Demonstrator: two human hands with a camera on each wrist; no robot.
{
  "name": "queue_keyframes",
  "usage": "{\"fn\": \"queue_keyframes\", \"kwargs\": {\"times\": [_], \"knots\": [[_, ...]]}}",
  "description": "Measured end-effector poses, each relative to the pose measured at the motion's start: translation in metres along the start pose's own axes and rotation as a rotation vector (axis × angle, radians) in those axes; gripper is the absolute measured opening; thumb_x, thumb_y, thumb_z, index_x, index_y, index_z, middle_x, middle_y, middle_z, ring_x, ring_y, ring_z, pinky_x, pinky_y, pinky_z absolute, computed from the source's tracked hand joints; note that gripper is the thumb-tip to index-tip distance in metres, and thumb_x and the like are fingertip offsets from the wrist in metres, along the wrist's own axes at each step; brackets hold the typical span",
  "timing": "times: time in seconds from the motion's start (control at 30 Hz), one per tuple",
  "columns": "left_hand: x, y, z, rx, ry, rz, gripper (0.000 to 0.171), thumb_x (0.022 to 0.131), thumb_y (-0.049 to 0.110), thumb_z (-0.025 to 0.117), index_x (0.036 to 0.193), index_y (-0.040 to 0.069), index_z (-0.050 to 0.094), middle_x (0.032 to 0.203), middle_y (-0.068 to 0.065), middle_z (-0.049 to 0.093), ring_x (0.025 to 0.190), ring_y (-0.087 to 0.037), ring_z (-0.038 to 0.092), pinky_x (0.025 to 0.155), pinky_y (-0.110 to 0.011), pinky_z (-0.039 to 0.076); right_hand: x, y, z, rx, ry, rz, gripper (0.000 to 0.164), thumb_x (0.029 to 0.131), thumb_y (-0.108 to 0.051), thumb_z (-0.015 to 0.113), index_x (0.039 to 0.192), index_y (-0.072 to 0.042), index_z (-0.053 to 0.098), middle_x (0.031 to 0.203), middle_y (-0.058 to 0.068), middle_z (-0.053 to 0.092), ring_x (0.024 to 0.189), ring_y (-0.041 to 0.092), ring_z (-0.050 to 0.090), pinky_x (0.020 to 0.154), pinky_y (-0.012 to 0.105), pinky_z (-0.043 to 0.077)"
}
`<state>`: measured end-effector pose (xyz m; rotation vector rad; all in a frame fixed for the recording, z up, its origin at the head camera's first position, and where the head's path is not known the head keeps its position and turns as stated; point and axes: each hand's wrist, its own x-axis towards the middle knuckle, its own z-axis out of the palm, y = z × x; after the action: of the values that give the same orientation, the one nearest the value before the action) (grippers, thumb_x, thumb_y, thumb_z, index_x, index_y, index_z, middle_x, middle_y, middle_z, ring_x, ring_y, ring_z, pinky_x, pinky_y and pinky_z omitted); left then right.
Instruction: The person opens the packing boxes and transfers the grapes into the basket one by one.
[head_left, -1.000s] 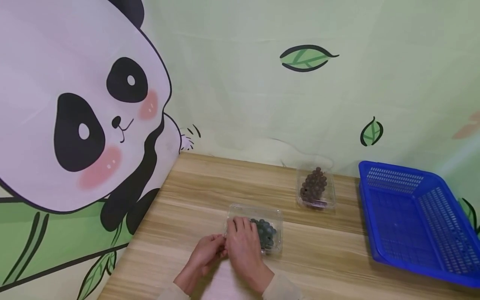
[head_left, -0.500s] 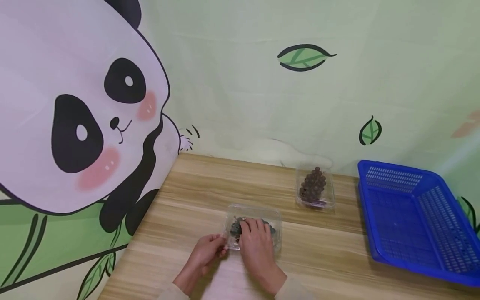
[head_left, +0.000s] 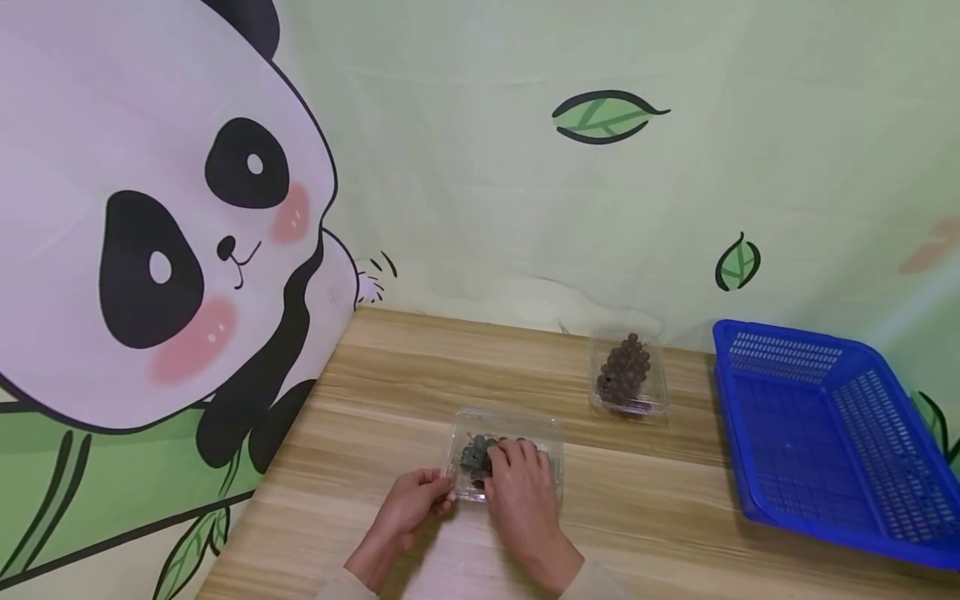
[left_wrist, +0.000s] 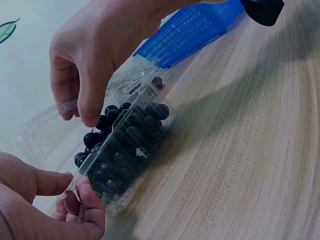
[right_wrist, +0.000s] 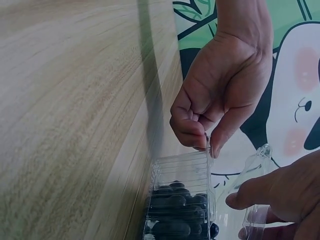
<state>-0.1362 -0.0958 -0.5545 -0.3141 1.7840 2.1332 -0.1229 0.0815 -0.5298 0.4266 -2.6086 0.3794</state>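
A bunch of dark grapes lies in a clear plastic clamshell box whose lid is swung up at the back. With thumb and fingers, my left hand pinches the box's near left corner; the right wrist view also shows this left hand on the rim. Over the right part of the grapes, my right hand reaches down with loosely bent fingers, touching the bunch. Its thumb stands apart from its fingers, and the right hand hides some grapes.
Behind and to the right stands a second clear box with reddish-brown grapes. A blue plastic basket is at the table's right side. The wooden table meets a panda-printed cloth wall.
My right hand has moved from the left end of the box to its right part, uncovering the left grapes. The left hand has kept its pinch on the corner.
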Motion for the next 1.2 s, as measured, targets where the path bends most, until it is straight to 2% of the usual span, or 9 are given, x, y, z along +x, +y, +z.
{"fn": "queue_keyframes", "kwargs": {"times": [0.53, 0.8, 1.03, 1.2], "knots": [[0.002, -0.002, 0.001, 0.014, 0.001, 0.021, 0.013, 0.100, -0.003, 0.059, 0.105, -0.015, 0.056, 0.081, -0.004, 0.059, 0.071, -0.009, 0.059, 0.062, -0.017, 0.051, -0.006, 0.010, 0.002, 0.010, 0.040, -0.018, 0.032, 0.076, -0.006, 0.076, 0.109, -0.006, 0.075, 0.107, 0.010, 0.069, 0.101, 0.029, 0.061, 0.079, 0.041, 0.048], [0.003, -0.002, 0.000, 0.008, 0.005, 0.010, 0.008, 0.100, -0.004, 0.058, 0.101, -0.011, 0.055, 0.080, -0.005, 0.059, 0.069, -0.010, 0.058, 0.060, -0.017, 0.049, -0.012, 0.016, 0.003, -0.002, 0.037, -0.016, 0.037, 0.076, -0.009, 0.079, 0.113, -0.009, 0.075, 0.109, 0.009, 0.068, 0.103, 0.029, 0.060, 0.081, 0.042, 0.047], [0.001, 0.002, 0.001, 0.016, 0.004, 0.011, 0.014, 0.100, -0.004, 0.056, 0.108, -0.015, 0.051, 0.080, -0.006, 0.059, 0.067, -0.010, 0.057, 0.058, -0.017, 0.048, -0.020, 0.028, -0.001, -0.017, 0.061, -0.005, 0.033, 0.076, -0.002, 0.072, 0.109, -0.009, 0.074, 0.109, 0.010, 0.066, 0.100, 0.030, 0.059, 0.077, 0.042, 0.045], [0.001, 0.002, 0.000, 0.029, 0.013, 0.011, 0.010, 0.100, -0.005, 0.056, 0.105, -0.013, 0.053, 0.079, -0.006, 0.058, 0.067, -0.010, 0.056, 0.059, -0.017, 0.048, -0.023, 0.032, -0.004, -0.020, 0.045, 0.009, 0.034, 0.074, -0.003, 0.075, 0.108, -0.008, 0.074, 0.109, 0.011, 0.066, 0.101, 0.030, 0.058, 0.077, 0.043, 0.045]]}}
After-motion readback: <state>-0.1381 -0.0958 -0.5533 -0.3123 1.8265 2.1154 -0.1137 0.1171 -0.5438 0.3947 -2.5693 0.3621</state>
